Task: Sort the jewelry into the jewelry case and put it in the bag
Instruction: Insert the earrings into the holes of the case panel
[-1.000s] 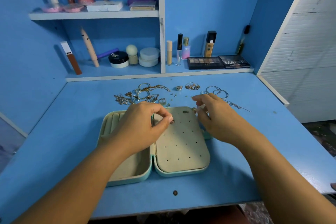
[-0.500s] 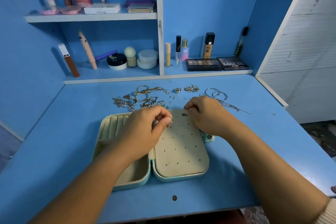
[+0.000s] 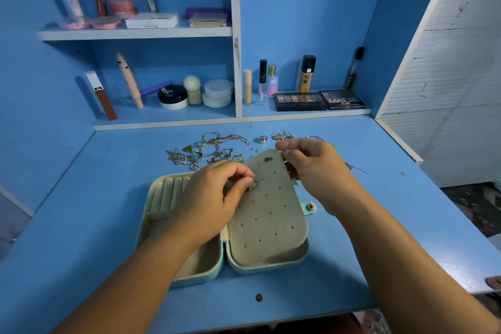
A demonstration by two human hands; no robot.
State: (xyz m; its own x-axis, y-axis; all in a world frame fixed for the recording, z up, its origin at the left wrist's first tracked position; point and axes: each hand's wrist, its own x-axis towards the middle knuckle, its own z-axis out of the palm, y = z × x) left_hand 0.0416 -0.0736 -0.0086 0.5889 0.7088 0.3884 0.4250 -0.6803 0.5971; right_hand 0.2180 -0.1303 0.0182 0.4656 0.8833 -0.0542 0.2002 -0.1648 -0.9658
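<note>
A mint jewelry case [image 3: 271, 263] lies open on the blue desk. Its beige perforated earring panel [image 3: 267, 214] is tilted up at the far end. My left hand [image 3: 214, 198] pinches a small silver earring [image 3: 252, 185] against the panel's upper left. My right hand [image 3: 315, 168] grips the panel's raised far right edge. One earring [image 3: 267, 159] sits in the panel near its top. A pile of rings, bangles and chains [image 3: 206, 152] lies beyond the case. The bag is not in view.
Ring rolls [image 3: 170, 190] fill the case's left half. More rings [image 3: 282, 135] and a thin chain [image 3: 356, 167] lie beyond and right of my right hand. Cosmetics and palettes [image 3: 320, 100] stand on the shelves behind. A dark spot [image 3: 259, 297] marks the desk near its front edge.
My right hand took hold of the panel's far edge and lifted it, so the panel now tilts up. My left hand keeps the small earring against the panel.
</note>
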